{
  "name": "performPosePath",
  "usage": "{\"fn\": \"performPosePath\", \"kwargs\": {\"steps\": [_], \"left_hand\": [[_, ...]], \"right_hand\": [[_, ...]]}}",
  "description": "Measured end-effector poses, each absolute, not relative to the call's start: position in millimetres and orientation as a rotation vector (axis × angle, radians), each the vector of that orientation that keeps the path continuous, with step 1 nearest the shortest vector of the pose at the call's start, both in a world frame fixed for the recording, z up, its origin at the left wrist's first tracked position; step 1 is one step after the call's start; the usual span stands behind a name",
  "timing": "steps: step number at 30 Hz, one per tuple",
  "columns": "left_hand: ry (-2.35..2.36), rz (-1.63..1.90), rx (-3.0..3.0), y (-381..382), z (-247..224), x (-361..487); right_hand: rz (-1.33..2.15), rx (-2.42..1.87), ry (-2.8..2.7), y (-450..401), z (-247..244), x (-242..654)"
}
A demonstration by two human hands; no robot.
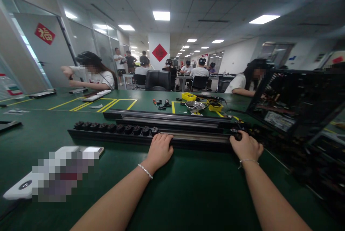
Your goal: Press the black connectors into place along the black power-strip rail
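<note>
A long black rail (199, 147) lies crosswise on the green table before me. Round black socket-like pieces (120, 129) sit in a row along its left half, and its right half shows a bare channel. My left hand (161, 149) curls its fingers over the rail's near edge, just right of the last round piece. At the rail's right end, my right hand (247, 145) is closed around a small dark round piece (237, 135), partly hidden by the fingers. Behind lie further long dark rails (167, 116).
A white device (20, 188), partly blurred out, lies at left. Farther back are a metal bowl (194, 106), a yellow bin (189, 96) and small tools. A crate-like dark container (280, 123) with dark parts crowds the right. People sit across the table (188, 188).
</note>
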State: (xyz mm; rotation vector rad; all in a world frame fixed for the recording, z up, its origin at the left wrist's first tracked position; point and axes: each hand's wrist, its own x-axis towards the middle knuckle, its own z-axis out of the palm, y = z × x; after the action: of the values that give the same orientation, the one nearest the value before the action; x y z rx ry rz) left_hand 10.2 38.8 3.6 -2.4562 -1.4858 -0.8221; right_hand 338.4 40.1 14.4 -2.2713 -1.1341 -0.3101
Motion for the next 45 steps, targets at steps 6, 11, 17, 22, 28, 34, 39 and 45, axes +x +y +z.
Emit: {"fn": "performPosePath", "kwargs": {"steps": [6,11,17,22,28,34,39,45], "left_hand": [[-1.508,-0.817,-2.453,38.4,4.9,11.2],[-1.505,-0.821,-2.438,39.1,4.8,11.9],[-1.542,-0.798,-2.439,38.5,7.1,12.5],[-1.541,-0.809,-2.442,39.0,7.1,12.6],[-1.524,-0.82,-2.431,39.7,5.6,12.6],[-1.534,-0.821,-2.43,39.4,6.9,13.4],[-1.547,-0.815,-2.425,39.8,7.4,13.7],[-1.552,-0.805,-2.44,39.4,8.2,13.1]], "right_hand": [[-0.297,-2.269,-1.116,38.4,15.3,343.7],[-0.305,-2.299,-1.096,38.0,11.2,351.1],[-0.256,-2.278,-1.122,38.1,11.4,358.0],[-0.212,-2.283,-1.094,37.7,13.1,361.7],[-0.267,-2.297,-1.061,40.1,7.0,364.5],[-0.222,-2.296,-1.052,38.7,9.8,363.9],[-0.192,-2.313,-1.031,37.7,13.5,363.3],[-0.223,-2.276,-1.008,39.8,9.9,368.4]]}}
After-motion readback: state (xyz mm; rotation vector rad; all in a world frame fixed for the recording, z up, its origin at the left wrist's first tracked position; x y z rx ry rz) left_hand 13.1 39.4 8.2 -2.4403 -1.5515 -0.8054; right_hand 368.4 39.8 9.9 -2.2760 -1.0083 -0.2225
